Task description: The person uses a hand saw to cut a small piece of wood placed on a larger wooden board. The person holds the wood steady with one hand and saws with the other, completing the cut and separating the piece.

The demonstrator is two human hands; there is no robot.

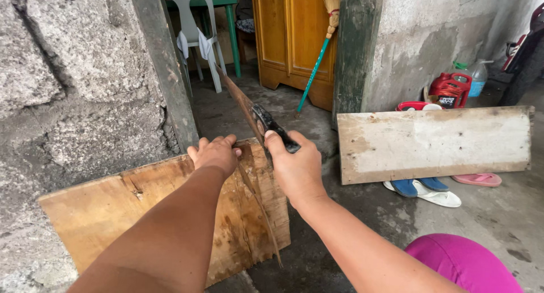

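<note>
My left hand (pixel 215 154) presses on the top edge of a brown plywood board (pixel 130 213) that leans against the rough block wall. Fingers of that hand are spread over the board's upper rim. My right hand (pixel 294 168) grips the black handle of a hand saw (pixel 249 114), whose rusty blade angles up and away toward the doorway. The saw sits at the board's upper right part, where a thin cut strip (pixel 263 211) runs down the board's face.
A whitewashed plank (pixel 433 143) leans on the right wall, with slippers (pixel 436 191) under it. Red and clear jugs (pixel 453 89) stand behind. The doorway holds a white plastic chair (pixel 195 32), wooden cabinet (pixel 294 38) and broom (pixel 317 60). My pink-clad knee (pixel 464 264) is at bottom right.
</note>
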